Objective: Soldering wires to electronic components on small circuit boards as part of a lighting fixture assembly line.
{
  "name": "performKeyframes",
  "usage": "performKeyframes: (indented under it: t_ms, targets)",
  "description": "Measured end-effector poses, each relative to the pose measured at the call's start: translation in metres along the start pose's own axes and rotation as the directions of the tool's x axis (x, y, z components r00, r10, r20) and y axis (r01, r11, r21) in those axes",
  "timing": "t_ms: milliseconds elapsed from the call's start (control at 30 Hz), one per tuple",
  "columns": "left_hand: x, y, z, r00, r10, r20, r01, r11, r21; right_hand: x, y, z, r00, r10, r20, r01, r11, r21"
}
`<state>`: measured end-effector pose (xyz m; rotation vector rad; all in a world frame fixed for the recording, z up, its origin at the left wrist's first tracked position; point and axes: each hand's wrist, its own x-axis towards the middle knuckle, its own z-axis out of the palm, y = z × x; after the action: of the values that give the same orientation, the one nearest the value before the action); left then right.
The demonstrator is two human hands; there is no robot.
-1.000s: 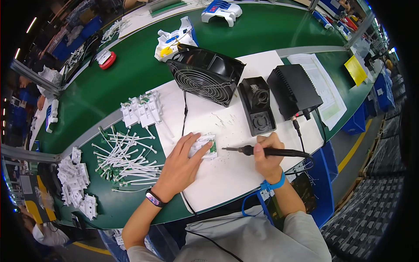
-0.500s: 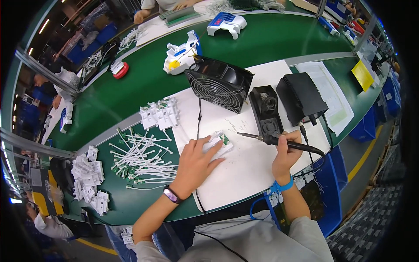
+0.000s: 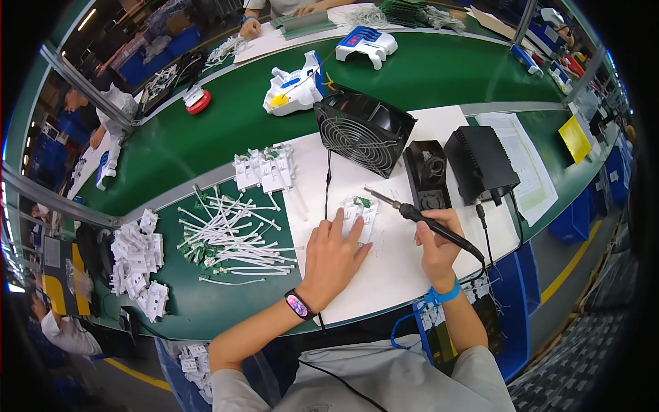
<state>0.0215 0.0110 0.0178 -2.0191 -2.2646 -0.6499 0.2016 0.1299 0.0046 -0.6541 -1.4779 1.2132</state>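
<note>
Fingers (image 3: 337, 223) of the left hand (image 3: 329, 261) reach over the near side of a white housing (image 3: 369, 215), which lies directly beneath and just ahead of them on a white sheet (image 3: 384, 281) covering part of the tabletop (image 3: 230, 302). A small green board (image 3: 364, 202) shows at the housing's far end, beyond those fingertips. The housing's long axis seems to run away from the person, though the hand hides part of it. The left hand is nearer; the right hand (image 3: 441, 247) is off to the right, with the housing to its left and slightly ahead.

The left fingers are slightly spread and touch the housing from above, without closing around it. The right fingers pinch the handle of a soldering iron (image 3: 412, 213), which slants forward and leftward from them. Its tip appears just beyond the board; contact cannot be told.
</note>
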Motion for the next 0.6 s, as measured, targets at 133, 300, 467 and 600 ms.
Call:
performKeyframes:
  t_ms: [133,300,467,600]
  targets:
    - [-0.003,-0.007,0.007,0.992,0.004,-0.128,-0.006,1.000,-0.014,0.001,0.003,0.003,0.993,-0.081,0.090,0.094,0.984,-0.150]
    - [-0.003,-0.012,0.008,0.983,0.009,-0.182,-0.021,0.997,-0.068,0.000,0.010,0.004,0.990,-0.041,0.134,0.057,0.991,-0.120]
    - [-0.005,-0.014,0.011,0.977,0.022,-0.210,-0.037,0.997,-0.069,0.001,0.010,0.007,0.985,-0.020,0.170,0.048,0.986,-0.161]
    - [-0.007,-0.014,0.013,0.985,0.023,-0.173,-0.038,0.996,-0.084,0.003,0.010,0.009,0.979,-0.015,0.205,0.060,0.974,-0.218]
